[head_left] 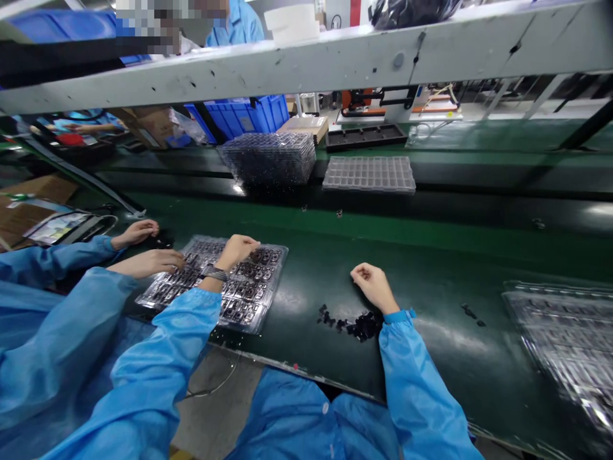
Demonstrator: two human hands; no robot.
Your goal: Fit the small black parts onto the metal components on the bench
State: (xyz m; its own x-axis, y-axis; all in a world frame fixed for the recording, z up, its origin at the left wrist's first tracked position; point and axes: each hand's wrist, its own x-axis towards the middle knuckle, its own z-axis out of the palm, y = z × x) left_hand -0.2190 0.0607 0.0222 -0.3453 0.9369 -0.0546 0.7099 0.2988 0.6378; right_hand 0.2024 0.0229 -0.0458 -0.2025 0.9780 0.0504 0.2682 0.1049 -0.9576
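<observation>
— How is the grip of the left hand point(237, 250) set?

— It is held above the loaded tray point(272, 291), with the fingers bent toward the thumb. Whether a piece is pinched cannot be told; the tips are too small to read.

— And that of the right hand point(372, 284)?

— It is curled low over the desk point(306, 275), thumb near forefinger; here too, whether anything is pinched cannot be told. The wrist is placed just beyond the pile of black pieces point(364, 326), which is probably set there so that little reach is needed.

— Where is the loaded tray placed?

— It is laid flat on the desk, left of the pile, with small dark and silvery parts point(239, 313) spread across its cells. It seems to be shared: its left part is overlapped by a co-worker's nearer hand point(153, 260), while the farther hand point(136, 234) is held past its far left corner.

— What is arranged farther out?

— Clear trays point(560, 303) are set at the right. Across the desk, a tray stack point(271, 156) and a clear gridded tray point(368, 174) are placed, presumably so that the near side is not crowded.
</observation>
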